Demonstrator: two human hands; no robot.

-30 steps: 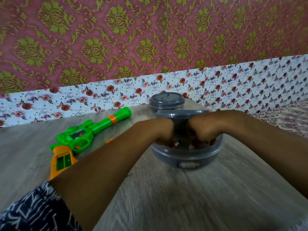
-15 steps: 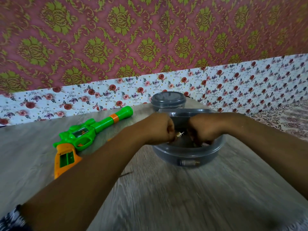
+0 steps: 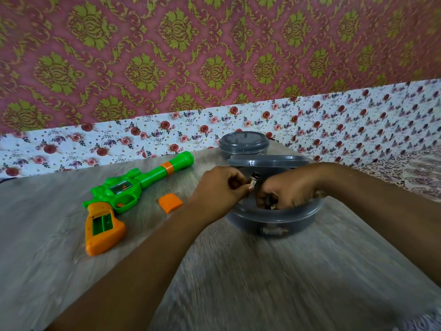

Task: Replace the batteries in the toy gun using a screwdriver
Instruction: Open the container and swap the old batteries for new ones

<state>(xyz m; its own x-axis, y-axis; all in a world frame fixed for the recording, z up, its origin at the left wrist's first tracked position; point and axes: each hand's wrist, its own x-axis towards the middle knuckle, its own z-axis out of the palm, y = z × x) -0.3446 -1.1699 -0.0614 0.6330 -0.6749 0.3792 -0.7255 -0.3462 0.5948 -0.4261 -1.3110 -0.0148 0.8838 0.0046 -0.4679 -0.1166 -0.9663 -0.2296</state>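
Note:
A green and orange toy gun (image 3: 124,194) lies on the table at the left, its battery compartment in the orange handle open. The orange compartment cover (image 3: 170,202) lies loose beside it. A round grey plastic container (image 3: 274,220) stands in the middle. My left hand (image 3: 219,189) pinches a small battery (image 3: 253,180) just above the container's left rim. Inside the container, my right hand (image 3: 286,189) has its fingers curled on small dark items, probably batteries, mostly hidden. No screwdriver is visible.
A smaller closed grey container (image 3: 243,144) stands behind the large one, whose lid (image 3: 267,161) leans at its back. The wooden table (image 3: 238,283) meets a floral-papered wall behind. A patterned cloth (image 3: 405,173) lies at the right.
My left hand has lifted out of the container toward the left with a battery pinched in its fingers. The orange cover, hidden by my arm before, now shows. My right hand stays inside.

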